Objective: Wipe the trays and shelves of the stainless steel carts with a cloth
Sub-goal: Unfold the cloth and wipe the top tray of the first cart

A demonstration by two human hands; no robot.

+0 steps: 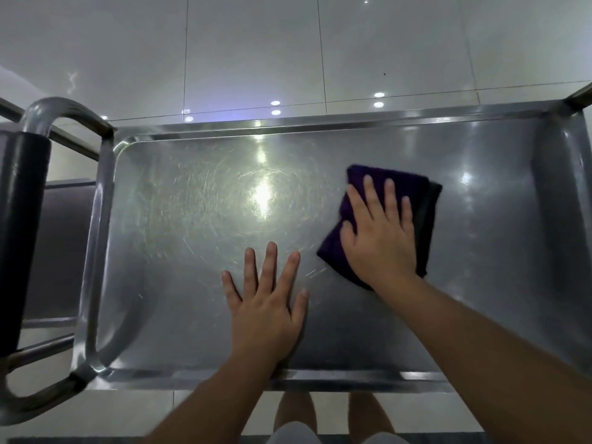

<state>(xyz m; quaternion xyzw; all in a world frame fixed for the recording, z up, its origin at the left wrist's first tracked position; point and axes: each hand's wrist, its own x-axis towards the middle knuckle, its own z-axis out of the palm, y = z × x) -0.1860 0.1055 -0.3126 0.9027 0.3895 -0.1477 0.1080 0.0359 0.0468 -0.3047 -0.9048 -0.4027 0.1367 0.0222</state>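
Top-down head view of a stainless steel cart tray, shallow with a raised rim, swirl scratches and a bright light glare near its centre. Right hand lies flat on a dark purple cloth, folded, sitting on the tray's right-of-centre area. Fingers are straight and spread, pointing away from the person, pressing down on the cloth rather than curling round it; thumb lies along the cloth's left part. Cloth sticks out beyond the fingertips at the far side, out past the thumb on the left, and along the right edge of the hand, where a darker folded layer shows; the near corner of the cloth is under the wrist. Left hand is flat on bare tray metal, fingers straight and fanned, holding nothing, palm near the tray's front rim; it sits just beside the cloth's near-left corner but apart from it. Both forearms are bare. Cart handle with a black grip sleeve is at the left end, curved steel tube joining the tray corners. A lower shelf shows dimly through the handle gap. Glossy pale tiled floor lies beyond the cart with spot reflections. Person's legs show below the front rim.
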